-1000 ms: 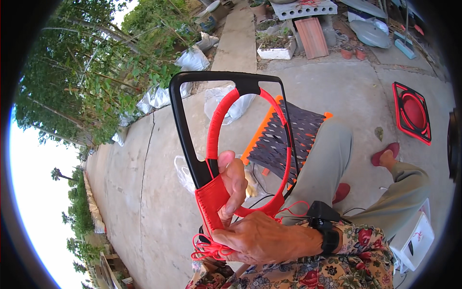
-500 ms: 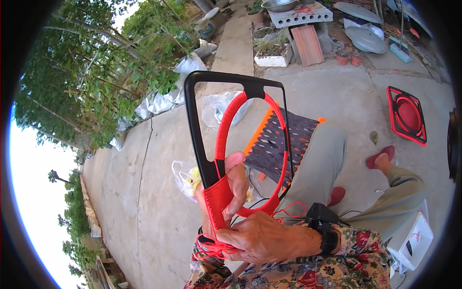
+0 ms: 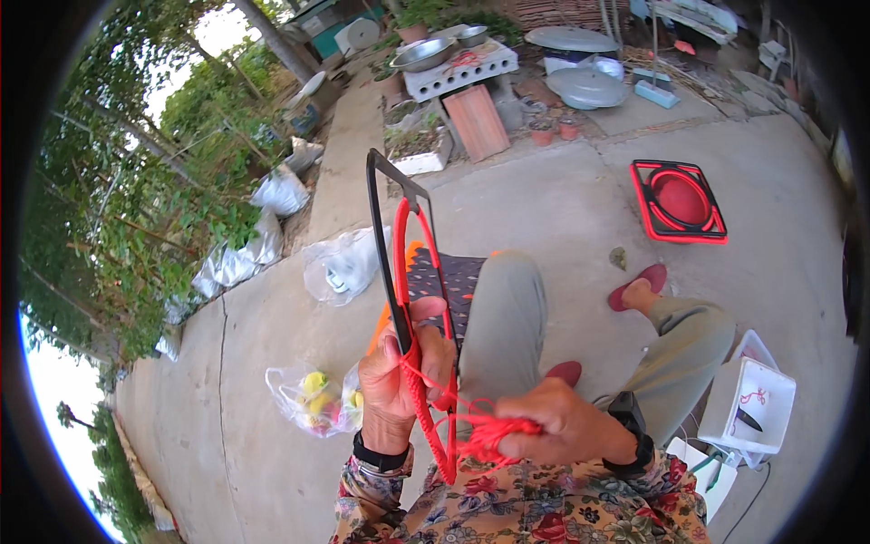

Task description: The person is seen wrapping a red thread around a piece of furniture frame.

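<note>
The left hand grips the black frame upright, fingers closed around its red ring. The right hand pinches red cord just right of it. Wrapping appears under way; the next turn likely needs steady tension.

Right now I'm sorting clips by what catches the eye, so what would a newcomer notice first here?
The eye lands on the black frame wrapped in red cord, held upright at centre: the left hand grips it while the right hand pinches a bunch of the cord beside it. Next comes a finished red and black frame lying on the concrete at upper right, then a clear bag of yellow things on the ground at lower left.
</note>
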Available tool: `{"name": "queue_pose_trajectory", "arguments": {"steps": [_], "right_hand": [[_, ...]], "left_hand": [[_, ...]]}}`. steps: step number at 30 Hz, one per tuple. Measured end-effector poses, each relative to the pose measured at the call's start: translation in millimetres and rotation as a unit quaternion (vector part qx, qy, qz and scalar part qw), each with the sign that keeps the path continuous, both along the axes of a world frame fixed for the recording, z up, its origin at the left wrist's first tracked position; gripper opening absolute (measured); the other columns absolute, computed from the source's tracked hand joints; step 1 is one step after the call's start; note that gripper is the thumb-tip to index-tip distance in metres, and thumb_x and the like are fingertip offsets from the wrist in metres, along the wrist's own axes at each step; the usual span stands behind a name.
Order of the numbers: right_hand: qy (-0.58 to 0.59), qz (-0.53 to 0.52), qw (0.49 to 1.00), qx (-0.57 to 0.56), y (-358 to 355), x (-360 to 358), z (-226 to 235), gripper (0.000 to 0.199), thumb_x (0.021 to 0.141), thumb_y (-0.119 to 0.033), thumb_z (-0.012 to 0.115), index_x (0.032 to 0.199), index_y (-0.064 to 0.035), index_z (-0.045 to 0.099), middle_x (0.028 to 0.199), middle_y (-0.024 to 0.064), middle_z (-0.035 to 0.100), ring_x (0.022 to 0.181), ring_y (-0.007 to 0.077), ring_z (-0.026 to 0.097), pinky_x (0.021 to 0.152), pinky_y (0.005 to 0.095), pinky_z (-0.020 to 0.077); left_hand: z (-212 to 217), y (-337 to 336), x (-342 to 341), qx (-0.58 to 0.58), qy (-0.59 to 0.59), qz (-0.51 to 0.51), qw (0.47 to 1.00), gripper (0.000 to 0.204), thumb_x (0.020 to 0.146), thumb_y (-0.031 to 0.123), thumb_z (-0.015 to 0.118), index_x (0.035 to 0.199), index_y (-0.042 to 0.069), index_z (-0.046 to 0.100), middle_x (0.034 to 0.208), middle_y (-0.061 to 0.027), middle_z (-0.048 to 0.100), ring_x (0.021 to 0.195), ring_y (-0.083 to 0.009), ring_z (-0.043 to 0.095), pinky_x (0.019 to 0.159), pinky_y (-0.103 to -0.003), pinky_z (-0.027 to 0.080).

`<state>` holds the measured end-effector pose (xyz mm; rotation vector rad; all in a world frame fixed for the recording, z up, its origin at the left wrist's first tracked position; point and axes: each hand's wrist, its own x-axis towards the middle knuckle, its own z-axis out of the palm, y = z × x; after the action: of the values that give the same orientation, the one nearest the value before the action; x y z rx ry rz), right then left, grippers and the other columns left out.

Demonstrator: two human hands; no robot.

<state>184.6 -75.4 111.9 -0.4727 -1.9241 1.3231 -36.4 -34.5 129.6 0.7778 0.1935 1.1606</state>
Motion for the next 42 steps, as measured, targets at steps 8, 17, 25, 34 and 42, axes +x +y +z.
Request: {"name": "queue_pose_trajectory", "arguments": {"steps": [8, 17, 25, 34, 42], "right_hand": [[0.113, -0.181, 0.926, -0.310, -13.5, 54.5, -44.2, 0.022, 0.091, -0.017, 0.054, 0.103, 0.0007, 0.059, 0.074, -0.0032, 0.058, 0.057, 0.0046, 0.048, 0.052, 0.0208, 0.0386], [-0.209, -0.403, 0.870, -0.193, -62.7, 69.1, -101.7, 0.042, 0.089, -0.024, 0.053, 0.122, -0.0002, 0.044, 0.088, 0.0206, 0.064, 0.075, 0.0342, 0.063, 0.070, 0.0418, 0.0487], [-0.153, -0.272, 0.909, -0.277, -83.3, 60.1, -106.5, 0.059, 0.087, -0.021, 0.055, 0.137, -0.0021, 0.031, 0.110, 0.0252, 0.057, 0.099, 0.0380, 0.057, 0.088, 0.0401, 0.0437], [0.022, -0.346, 0.844, -0.409, -43.8, 64.6, -68.5, 0.031, 0.084, -0.006, 0.060, 0.114, -0.0014, 0.053, 0.084, 0.0048, 0.060, 0.074, 0.0169, 0.060, 0.069, 0.0297, 0.0488], [0.128, -0.301, 0.855, -0.403, 18.8, 35.3, -82.3, 0.038, 0.092, -0.016, 0.061, 0.126, -0.0026, 0.051, 0.081, -0.0007, 0.058, 0.065, 0.0085, 0.055, 0.064, 0.0259, 0.0476]], "left_hand": [[-17.4, 7.2, 49.4, -0.076, 0.095, -0.106, 0.987, 0.026, 0.082, 0.018, 0.072, 0.095, -0.001, 0.061, 0.070, -0.0165, 0.063, 0.051, -0.0163, 0.054, 0.037, -0.022, 0.034], [-58.3, 19.7, 84.2, -0.163, 0.318, -0.013, 0.934, 0.023, 0.083, 0.013, 0.070, 0.100, 0.000, 0.062, 0.080, -0.0169, 0.068, 0.057, -0.0152, 0.063, 0.034, -0.021, 0.037], [-84.8, 28.9, 89.6, -0.270, 0.334, -0.010, 0.903, 0.017, 0.084, 0.011, 0.069, 0.097, 0.001, 0.063, 0.078, -0.0129, 0.069, 0.056, -0.0131, 0.063, 0.034, -0.020, 0.035], [-84.2, 34.8, 68.7, -0.308, 0.289, -0.072, 0.904, 0.020, 0.089, 0.016, 0.064, 0.103, 0.003, 0.060, 0.080, -0.0163, 0.067, 0.063, -0.0162, 0.064, 0.037, -0.021, 0.038], [-83.7, 47.5, 59.8, -0.347, 0.223, -0.153, 0.898, 0.029, 0.094, 0.027, 0.056, 0.106, 0.001, 0.058, 0.084, -0.0166, 0.067, 0.064, -0.0173, 0.063, 0.040, -0.024, 0.039]]}}
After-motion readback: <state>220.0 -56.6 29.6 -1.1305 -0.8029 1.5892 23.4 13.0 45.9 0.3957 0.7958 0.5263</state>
